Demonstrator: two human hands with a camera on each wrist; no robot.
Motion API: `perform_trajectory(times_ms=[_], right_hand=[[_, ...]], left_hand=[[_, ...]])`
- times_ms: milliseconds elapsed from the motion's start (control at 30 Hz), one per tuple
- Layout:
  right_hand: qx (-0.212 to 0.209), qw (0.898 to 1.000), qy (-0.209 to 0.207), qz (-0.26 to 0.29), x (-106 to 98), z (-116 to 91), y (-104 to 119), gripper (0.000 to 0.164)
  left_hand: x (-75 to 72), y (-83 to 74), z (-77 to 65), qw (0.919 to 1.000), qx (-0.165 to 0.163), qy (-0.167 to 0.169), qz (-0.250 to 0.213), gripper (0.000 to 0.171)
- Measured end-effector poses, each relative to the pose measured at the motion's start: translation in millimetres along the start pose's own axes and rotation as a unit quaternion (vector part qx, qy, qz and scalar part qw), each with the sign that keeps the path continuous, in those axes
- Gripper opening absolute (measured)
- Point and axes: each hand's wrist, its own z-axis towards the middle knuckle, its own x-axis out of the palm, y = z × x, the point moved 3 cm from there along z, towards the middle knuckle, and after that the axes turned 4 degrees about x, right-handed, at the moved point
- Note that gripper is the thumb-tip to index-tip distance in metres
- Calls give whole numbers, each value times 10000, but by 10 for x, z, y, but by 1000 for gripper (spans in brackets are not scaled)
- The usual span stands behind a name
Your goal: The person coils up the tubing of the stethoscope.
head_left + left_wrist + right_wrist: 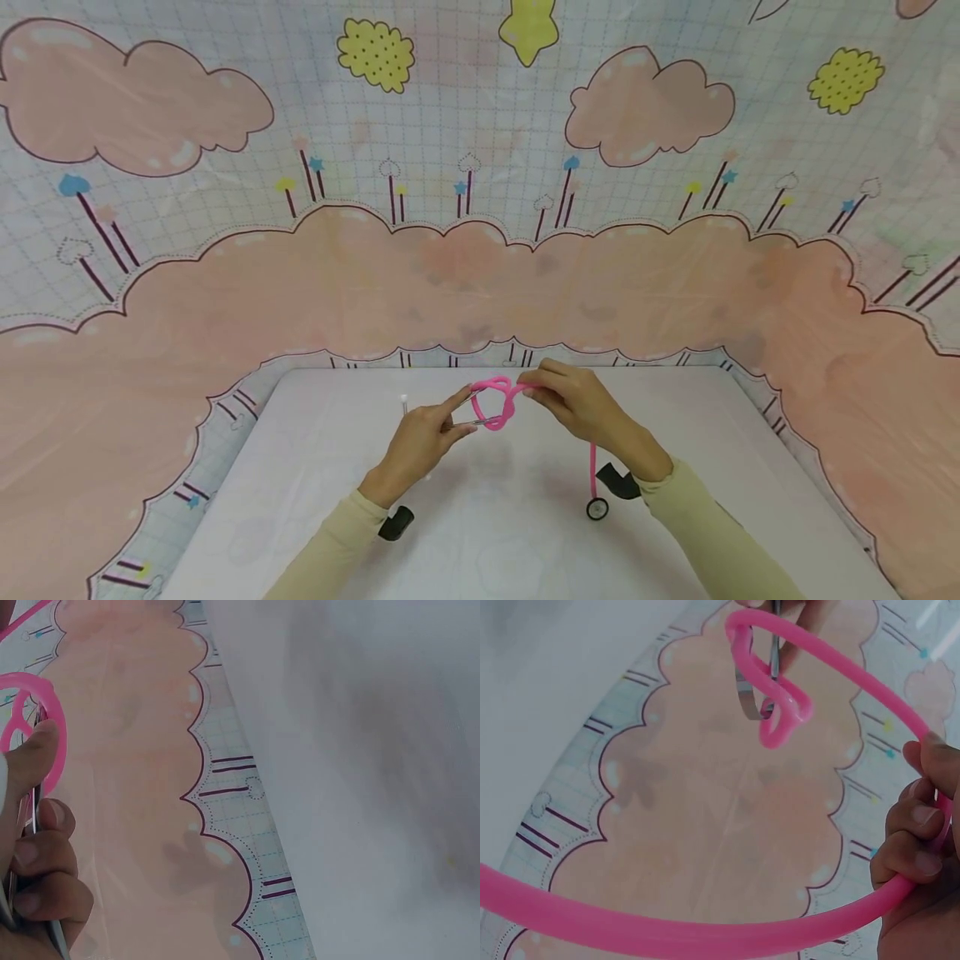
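Both hands hold a stethoscope up over the white table. My left hand (417, 440) grips its metal ear tubes (37, 787), with thumb and fingers spread along them. A white ear tip (403, 399) shows behind that hand. Pink tubing (512, 404) is looped and crossed over itself around the ends of the metal tubes. To the right, my right hand (581, 404) holds the tubing, fingers curled round it in the right wrist view. Below that hand the tubing hangs down to the round, black-rimmed chest piece (597, 508).
The white table (480, 550) spreads beneath both hands. Behind and around it hangs a cloth (420, 292) printed with clouds and stars. A small black piece (396, 523) shows by the left wrist and another (619, 481) by the right.
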Motion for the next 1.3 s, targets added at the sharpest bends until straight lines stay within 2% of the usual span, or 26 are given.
perform_trajectory(times_ms=[367,567,933,1300], right_hand=[[97,9999,14,22,55,105,-59,25],[207,9997,77,124,98,127,-116,23],[325,9975,142,613,200,181,-186,21],[1009,9874,865,863,392,126,-265,20]], left_hand=[[42,-89,19,9971,323,686,-8,66],[29,-142,29,9950,416,897,-144,64],[4,-235,49,9913,967,800,-394,61],[24,-251,-18,9860,1549,319,-526,57]])
